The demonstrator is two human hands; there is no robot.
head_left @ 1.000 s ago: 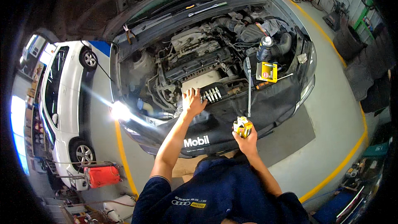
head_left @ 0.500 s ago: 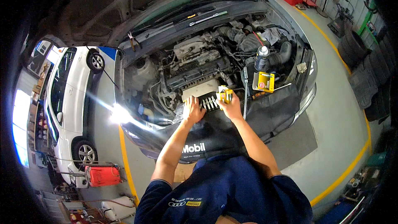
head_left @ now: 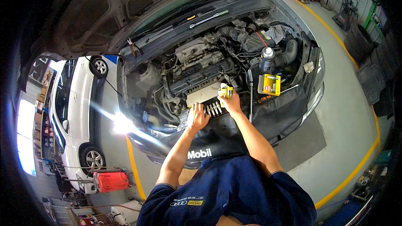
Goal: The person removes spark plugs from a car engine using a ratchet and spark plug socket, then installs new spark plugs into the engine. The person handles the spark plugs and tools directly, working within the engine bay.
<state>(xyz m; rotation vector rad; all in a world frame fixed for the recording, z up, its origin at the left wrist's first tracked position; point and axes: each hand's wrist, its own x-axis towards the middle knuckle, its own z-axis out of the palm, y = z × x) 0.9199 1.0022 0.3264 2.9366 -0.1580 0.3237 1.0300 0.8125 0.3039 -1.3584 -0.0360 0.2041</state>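
My right hand (head_left: pixel 231 103) is closed around a small yellow box (head_left: pixel 225 91), held upright at the front of the engine bay. Directly left of it, several spark plugs (head_left: pixel 214 109) lie side by side on a dark surface. At the left end of that row rests my left hand (head_left: pixel 198 117), its fingers extended forward and the thumb close to the nearest plug. I see nothing held in it. A second yellow box (head_left: pixel 269 85) stands farther right. Beside it is a spray can (head_left: pixel 266 60) with a red straw.
A long ratchet wrench (head_left: pixel 250 90) lies right of my right hand. Pliers (head_left: pixel 132 47) and another ratchet (head_left: pixel 209 19) lie near the windshield. The raised hood (head_left: pixel 113 8) hangs above. A bright lamp (head_left: pixel 122 124) shines at left. A black fender cover (head_left: pixel 268 119) drapes the front edge.
The whole view has shifted slightly, so the car sits a little lower and farther right. Both hands keep nearly the same places, and the box stays in my right hand.
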